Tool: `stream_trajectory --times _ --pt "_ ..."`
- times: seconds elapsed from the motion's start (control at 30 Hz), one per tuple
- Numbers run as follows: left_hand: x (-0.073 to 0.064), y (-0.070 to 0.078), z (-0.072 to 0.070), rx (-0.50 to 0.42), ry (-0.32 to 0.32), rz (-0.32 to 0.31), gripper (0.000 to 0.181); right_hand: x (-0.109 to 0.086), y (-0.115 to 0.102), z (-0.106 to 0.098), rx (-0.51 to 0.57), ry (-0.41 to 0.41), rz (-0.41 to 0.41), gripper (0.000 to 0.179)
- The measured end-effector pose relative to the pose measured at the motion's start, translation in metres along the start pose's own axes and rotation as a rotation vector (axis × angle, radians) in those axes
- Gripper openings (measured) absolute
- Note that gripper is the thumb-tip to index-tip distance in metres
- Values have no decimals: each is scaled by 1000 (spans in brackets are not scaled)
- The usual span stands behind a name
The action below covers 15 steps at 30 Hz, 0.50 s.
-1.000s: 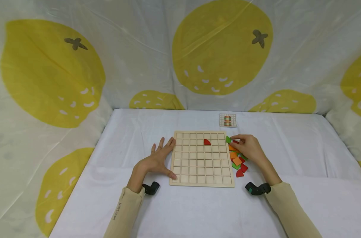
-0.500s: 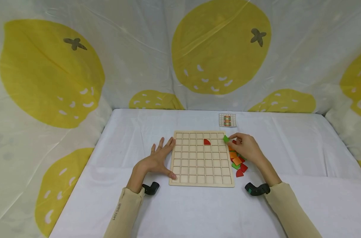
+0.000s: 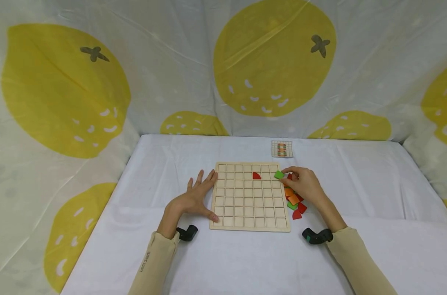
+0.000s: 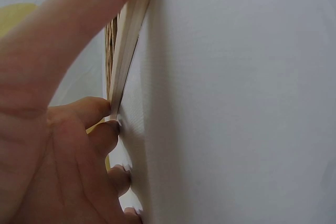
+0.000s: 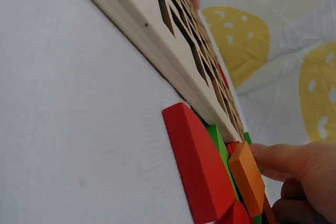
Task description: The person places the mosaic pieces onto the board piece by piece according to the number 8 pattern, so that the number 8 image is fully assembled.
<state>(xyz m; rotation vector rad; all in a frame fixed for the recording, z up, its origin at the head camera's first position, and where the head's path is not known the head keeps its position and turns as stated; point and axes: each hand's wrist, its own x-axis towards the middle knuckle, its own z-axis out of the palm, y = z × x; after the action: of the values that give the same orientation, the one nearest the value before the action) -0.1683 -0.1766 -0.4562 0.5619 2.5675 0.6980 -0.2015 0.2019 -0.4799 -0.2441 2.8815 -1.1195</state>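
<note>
A square wooden grid board [image 3: 250,228] lies flat on the white cloth, with one red quarter-circle tile [image 3: 256,175] in a cell of its second row. Along the board's left edge my left hand [image 3: 194,200] is spread, thumb on the near corner and fingertips touching the side. Between thumb and forefinger my right hand [image 3: 305,182] pinches a green tile [image 3: 278,175] over the board's upper right edge. Beneath that hand lies a heap of red, green and orange tiles, among them an orange square [image 3: 293,199] and a red quarter-circle [image 3: 296,214]. The right wrist view mostly hides the green tile.
A small pattern card [image 3: 281,149] lies behind the board's far right corner. It shows a grid with a coloured figure. A lemon-print cloth [image 3: 172,82] hangs behind and at the sides of the table. Black camera mounts [image 3: 318,236] sit on both wrists.
My right hand has moved slightly left with the green tile, from beside the board to above its right edge, and the tile has turned flatter. My left hand stays in place.
</note>
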Motion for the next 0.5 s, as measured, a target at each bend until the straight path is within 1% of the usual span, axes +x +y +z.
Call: stream_trajectory --times 0.1,0.17,0.27,0.37,0.5 --pt "0 0 0 -3 0 2 144 -1 -3 1 24 7 -17 31" --pt "0 0 0 -5 0 3 144 -2 -7 3 57 -7 -28 30" --pt "0 0 0 -6 -3 3 144 -4 -15 7 111 -54 -58 30" --pt "-1 0 0 -4 -3 2 144 -6 -25 15 138 -103 -81 30" --pt "-1 0 0 -2 -3 0 144 -6 -36 23 132 -132 -94 29"
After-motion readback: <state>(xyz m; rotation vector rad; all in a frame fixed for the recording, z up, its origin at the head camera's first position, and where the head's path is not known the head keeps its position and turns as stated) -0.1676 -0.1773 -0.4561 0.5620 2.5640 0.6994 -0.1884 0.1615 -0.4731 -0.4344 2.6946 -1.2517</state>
